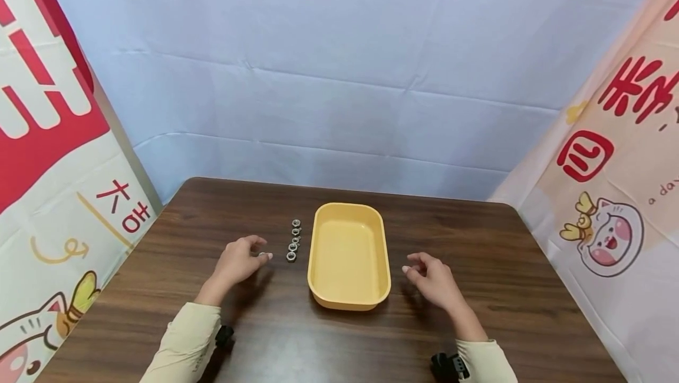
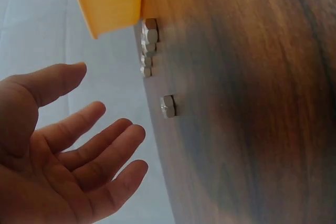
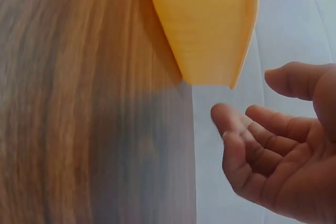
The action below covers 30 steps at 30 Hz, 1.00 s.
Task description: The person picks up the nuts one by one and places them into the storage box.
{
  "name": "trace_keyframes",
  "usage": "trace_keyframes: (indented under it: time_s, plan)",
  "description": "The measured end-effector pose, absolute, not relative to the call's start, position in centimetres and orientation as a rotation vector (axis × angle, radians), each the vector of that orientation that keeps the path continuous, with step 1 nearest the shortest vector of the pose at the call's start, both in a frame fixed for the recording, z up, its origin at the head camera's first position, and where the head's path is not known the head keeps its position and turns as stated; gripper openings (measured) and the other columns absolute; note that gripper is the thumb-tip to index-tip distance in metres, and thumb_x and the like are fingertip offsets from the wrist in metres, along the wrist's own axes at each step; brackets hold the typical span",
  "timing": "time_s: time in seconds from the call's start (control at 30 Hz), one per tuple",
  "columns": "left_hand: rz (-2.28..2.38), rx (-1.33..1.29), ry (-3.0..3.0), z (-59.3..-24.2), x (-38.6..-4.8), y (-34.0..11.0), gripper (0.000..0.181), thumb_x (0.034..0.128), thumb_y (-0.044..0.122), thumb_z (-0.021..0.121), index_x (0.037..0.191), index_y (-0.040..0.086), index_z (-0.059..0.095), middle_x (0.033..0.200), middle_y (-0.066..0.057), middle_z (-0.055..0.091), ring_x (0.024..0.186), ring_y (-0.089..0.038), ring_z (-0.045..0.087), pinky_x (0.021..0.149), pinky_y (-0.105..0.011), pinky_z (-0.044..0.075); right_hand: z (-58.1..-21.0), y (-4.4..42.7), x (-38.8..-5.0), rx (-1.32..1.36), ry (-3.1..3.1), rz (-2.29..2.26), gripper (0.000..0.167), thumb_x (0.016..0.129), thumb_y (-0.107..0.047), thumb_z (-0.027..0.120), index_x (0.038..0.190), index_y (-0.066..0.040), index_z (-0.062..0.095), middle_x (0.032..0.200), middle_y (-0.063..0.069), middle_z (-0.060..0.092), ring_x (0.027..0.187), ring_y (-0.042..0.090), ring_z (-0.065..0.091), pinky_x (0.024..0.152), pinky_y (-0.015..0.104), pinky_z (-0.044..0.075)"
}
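Observation:
My left hand (image 1: pixel 240 260) hovers over the table at the left, fingers apart and slightly bent, with nothing between them. Near its fingertips lies a single metal hex nut (image 2: pixel 168 106), mostly hidden by the hand in the head view. Several more hex nuts (image 1: pixel 291 256) form a row between that hand and a yellow rectangular tray (image 1: pixel 350 303). Bare inside, the tray sits near the table's middle. To its right hangs my right hand (image 1: pixel 436 281), fingers loosely curved and holding nothing, apart from the tray wall (image 3: pixel 210 40).
The dark wood-grain table (image 1: pixel 477 241) reaches back to a pale hanging cloth (image 1: pixel 339 76). Printed cloths with red characters and cartoon cats hang at the left (image 1: pixel 79 206) and right (image 1: pixel 594 218). A black wrist camera (image 1: pixel 448 366) is worn at the right sleeve.

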State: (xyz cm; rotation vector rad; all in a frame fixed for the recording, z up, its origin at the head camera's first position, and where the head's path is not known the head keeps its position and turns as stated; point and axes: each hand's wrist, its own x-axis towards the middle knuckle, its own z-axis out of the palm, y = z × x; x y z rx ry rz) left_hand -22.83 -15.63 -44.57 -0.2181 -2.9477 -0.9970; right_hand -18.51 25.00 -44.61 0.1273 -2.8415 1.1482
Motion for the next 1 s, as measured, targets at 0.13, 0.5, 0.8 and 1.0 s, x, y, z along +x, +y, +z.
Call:
trace_keyframes:
  time_s: [0.13,0.5,0.8,1.0]
  plan:
    - [-1.018,-0.167,-2.947,-44.8,-23.0,-15.9,0.036,0.0828,0.024,0.07,0.111,0.003,0.063,0.098,-0.012,0.064,0.092,-0.03,0.059,0.076,-0.047,0.046,-44.4,24.6,-18.5,0.105,-2.809,1.413,0.032,0.09,-0.016,0.062,0.115,0.004,0.058,0.073,0.007,0.062,0.061,0.02,0.061,0.054,0.03,0.049]
    - [-1.138,-0.108,-2.996,-44.8,-23.8,-16.7,0.042,0.0815,0.022,0.071,0.116,-0.001,0.06,0.082,-0.005,0.062,0.073,-0.02,0.057,0.069,-0.042,0.046,-45.0,23.9,-18.5,0.079,-2.74,1.779,0.037,0.092,-0.016,0.059,0.117,0.011,0.053,0.071,0.012,0.062,0.056,0.024,0.061,0.054,0.04,0.053]
    - [-1.143,-0.064,-3.012,-45.0,-24.0,-17.0,0.047,0.0778,0.022,0.074,0.116,-0.001,0.06,0.081,-0.005,0.061,0.075,-0.021,0.057,0.071,-0.043,0.046,-45.4,22.7,-18.6,-0.015,-2.618,2.002,0.032,0.089,-0.016,0.062,0.107,0.009,0.055,0.066,0.019,0.06,0.047,0.02,0.056,0.045,0.033,0.05]
    - [-1.119,-0.054,-3.023,-45.4,-24.3,-17.4,0.046,0.0746,0.021,0.076,0.112,-0.001,0.061,0.079,-0.004,0.06,0.075,-0.021,0.057,0.071,-0.042,0.045,-45.5,22.2,-18.4,0.036,-2.624,2.006,0.036,0.087,-0.017,0.066,0.107,0.011,0.053,0.063,0.016,0.059,0.044,0.017,0.054,0.041,0.025,0.045]
